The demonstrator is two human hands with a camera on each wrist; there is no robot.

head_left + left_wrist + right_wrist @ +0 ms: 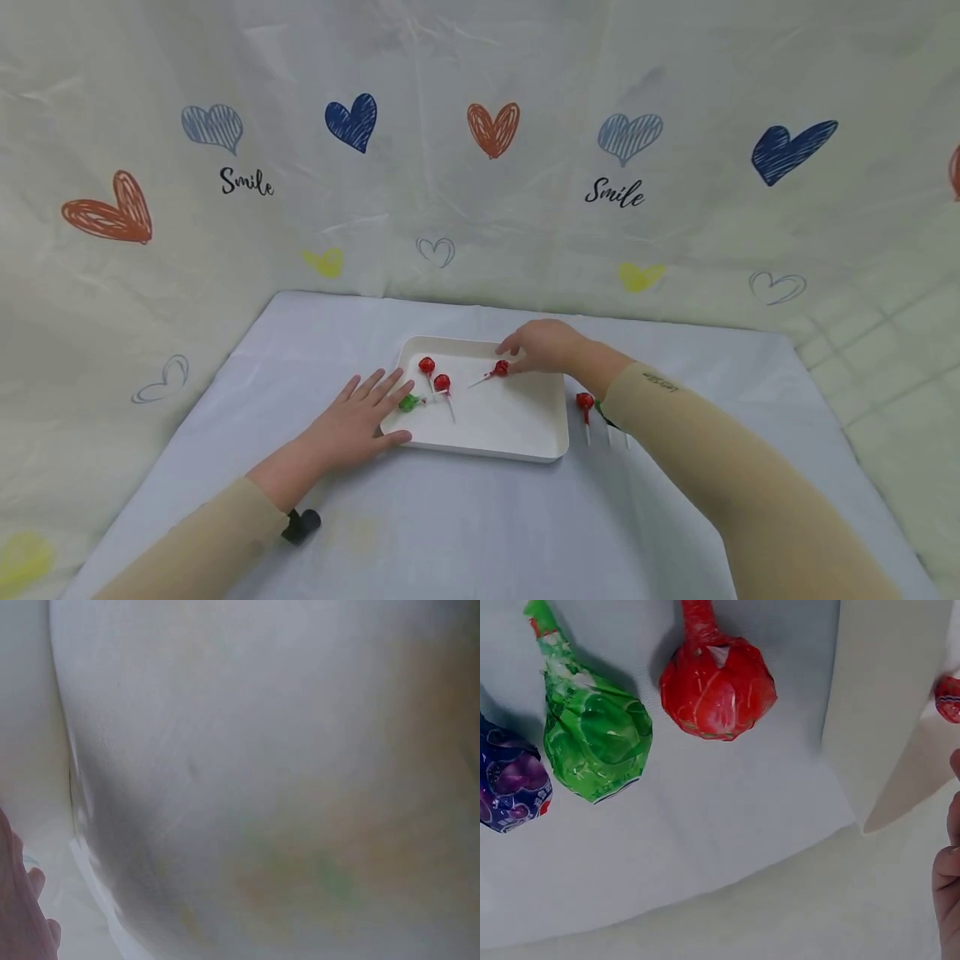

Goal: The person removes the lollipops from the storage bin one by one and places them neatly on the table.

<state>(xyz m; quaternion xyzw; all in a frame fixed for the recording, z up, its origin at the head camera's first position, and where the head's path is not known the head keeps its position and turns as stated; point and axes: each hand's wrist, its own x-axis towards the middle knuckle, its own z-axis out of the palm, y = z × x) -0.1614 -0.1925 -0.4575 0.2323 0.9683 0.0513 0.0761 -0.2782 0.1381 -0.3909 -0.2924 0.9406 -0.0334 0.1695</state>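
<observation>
A shallow white tray (487, 448) sits on the table with several lollipops in it. My left hand (360, 427) lies with fingers spread at the tray's left side, fingertips over the rim beside a green lollipop (408, 403). Two red lollipops, one farther back (427, 365) and one nearer (442, 382), lie close by. Over the tray's back right part is my right hand (551, 346), its thumb right at the head of another red lollipop (502, 367) and its other fingers extended above. In the right wrist view, the fingers (946, 862) show apart from that red head (949, 699).
Right of the tray, a red lollipop (718, 690), a green one (600, 739) and a dark purple one (514, 780) lie in a row, partly behind my right sleeve (675, 425) in the head view. A black object (302, 526) shows under my left forearm. A heart-printed cloth (480, 208) hangs behind.
</observation>
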